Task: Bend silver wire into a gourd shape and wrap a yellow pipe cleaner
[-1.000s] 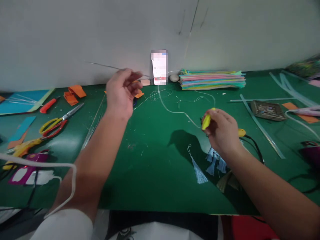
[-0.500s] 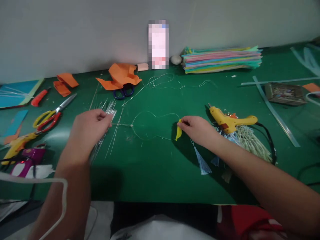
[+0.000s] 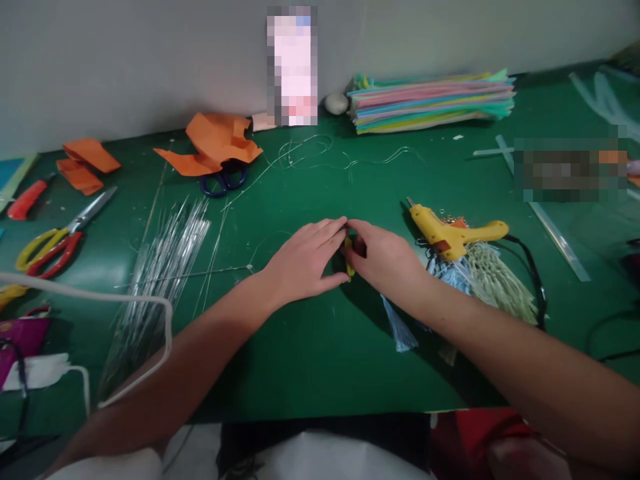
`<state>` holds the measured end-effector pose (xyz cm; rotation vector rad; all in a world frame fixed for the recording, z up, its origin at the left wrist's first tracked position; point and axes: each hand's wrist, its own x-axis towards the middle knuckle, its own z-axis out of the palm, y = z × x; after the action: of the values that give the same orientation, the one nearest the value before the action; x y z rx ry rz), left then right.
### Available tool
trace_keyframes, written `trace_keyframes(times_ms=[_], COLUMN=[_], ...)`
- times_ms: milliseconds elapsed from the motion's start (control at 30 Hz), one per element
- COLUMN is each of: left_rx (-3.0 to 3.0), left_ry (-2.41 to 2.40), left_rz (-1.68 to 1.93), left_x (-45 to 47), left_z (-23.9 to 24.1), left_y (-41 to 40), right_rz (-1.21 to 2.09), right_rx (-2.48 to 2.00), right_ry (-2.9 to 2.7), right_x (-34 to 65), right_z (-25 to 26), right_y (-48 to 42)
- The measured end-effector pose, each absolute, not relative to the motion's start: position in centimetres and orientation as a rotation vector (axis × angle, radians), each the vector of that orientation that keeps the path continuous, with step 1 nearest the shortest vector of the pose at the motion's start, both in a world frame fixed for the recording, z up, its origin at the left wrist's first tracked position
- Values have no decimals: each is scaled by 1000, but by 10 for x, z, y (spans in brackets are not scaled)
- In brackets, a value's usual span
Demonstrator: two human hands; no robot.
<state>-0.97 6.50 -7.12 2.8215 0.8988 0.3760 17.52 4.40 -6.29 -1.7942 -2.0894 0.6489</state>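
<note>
My right hand (image 3: 385, 257) pinches a small yellow strip (image 3: 349, 259) between thumb and fingers, above the middle of the green table. Against it from the left comes my left hand (image 3: 310, 260), its fingers stretched out and meeting the right fingertips. The left thumb stands apart from those fingers, close to the strip's lower end. A thin twisted wire (image 3: 215, 270) runs leftward from beneath the left hand and crosses a bundle of loose silvery wires (image 3: 173, 253). The hands hide most of the wire loop.
A yellow glue gun (image 3: 450, 233) lies on blue and pale green tassels (image 3: 500, 280) at the right. Scissors (image 3: 65, 233) and crumpled orange paper (image 3: 217, 143) lie left. Along the wall are a pixelated upright rectangle (image 3: 293, 67) and bundled coloured pipe cleaners (image 3: 430, 103).
My left hand has left the wire bundle and moved right to meet my right hand at the yellow strip. The view has shifted slightly.
</note>
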Motion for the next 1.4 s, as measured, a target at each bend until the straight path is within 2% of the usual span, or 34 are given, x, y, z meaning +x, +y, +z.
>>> trace_keyframes(times_ms=[467,567,833,1400], left_rx=[2603,2593,2579,2562], left_ry=[896,925,986,913], left_rz=[276,241,205,387], left_x=[-7,-5,0,-3], left_z=[-81,-78,-74,-79], left_y=[68,66,63,68], right_rz=[305,381,930,947], right_rx=[-1831,-1792,-1601,-1590], right_ry=[-2286,-2252,-2171,-2177], right_x=[173,177,198,197], right_z=[-66,-63,-53,-51], right_y=[37,40,52,52])
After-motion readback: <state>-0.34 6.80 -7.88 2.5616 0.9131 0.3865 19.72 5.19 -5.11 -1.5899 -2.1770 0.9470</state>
